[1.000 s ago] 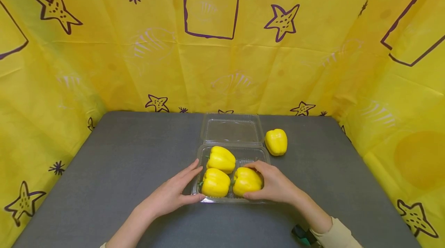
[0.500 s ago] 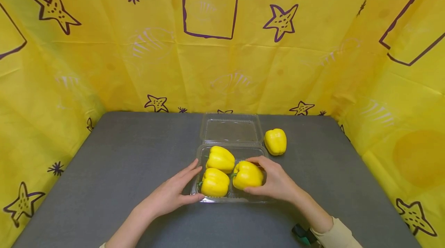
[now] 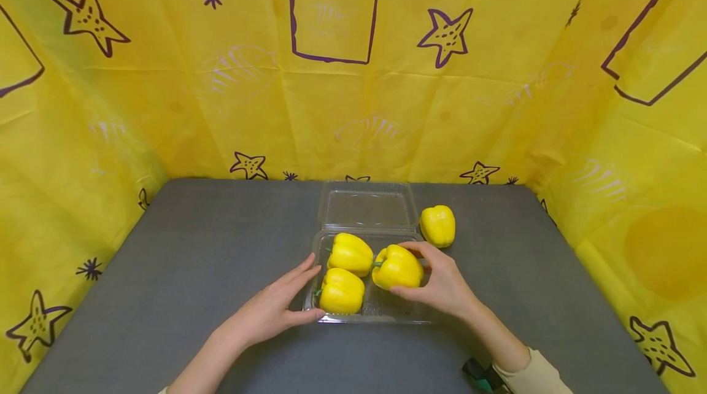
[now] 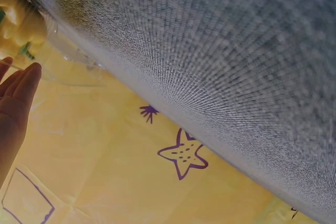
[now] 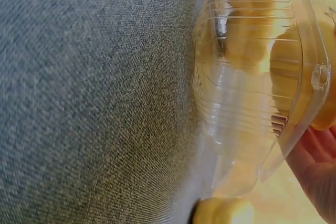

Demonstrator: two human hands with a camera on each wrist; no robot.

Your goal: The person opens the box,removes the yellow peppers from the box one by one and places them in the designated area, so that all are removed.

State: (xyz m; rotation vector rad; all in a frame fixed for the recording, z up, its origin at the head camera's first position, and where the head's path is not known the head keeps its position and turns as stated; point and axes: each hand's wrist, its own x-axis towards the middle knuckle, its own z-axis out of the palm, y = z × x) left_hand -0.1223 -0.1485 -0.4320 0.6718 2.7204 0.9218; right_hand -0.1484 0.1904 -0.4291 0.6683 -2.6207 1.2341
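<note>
Between the curled fingers and thumb of my right hand (image 3: 444, 277) is a yellow bell pepper (image 3: 399, 268), stem pointing left, over the right half of a clear plastic clamshell container (image 3: 381, 319). The right wrist view shows this pepper (image 5: 328, 98) beyond the container's ribbed clear wall (image 5: 231, 98), partly raised above the rim. Two more yellow bell peppers, a rear one (image 3: 350, 254) and a front one (image 3: 342, 291), lie in the container's left half. My left hand (image 3: 276, 302) touches the container's left edge with extended fingers and thumb.
The container's lid (image 3: 367, 207) lies folded back behind it. Another yellow bell pepper (image 3: 438, 226) sits on the grey table (image 3: 237, 240), right of the hinge. A yellow patterned curtain (image 3: 353, 105) surrounds the table's back and sides. A dark object (image 3: 483, 375) shows near the right sleeve.
My right hand has raised the held pepper and moved it back from the container's front right corner, toward the rear. The left hand has stayed at the container's left edge.
</note>
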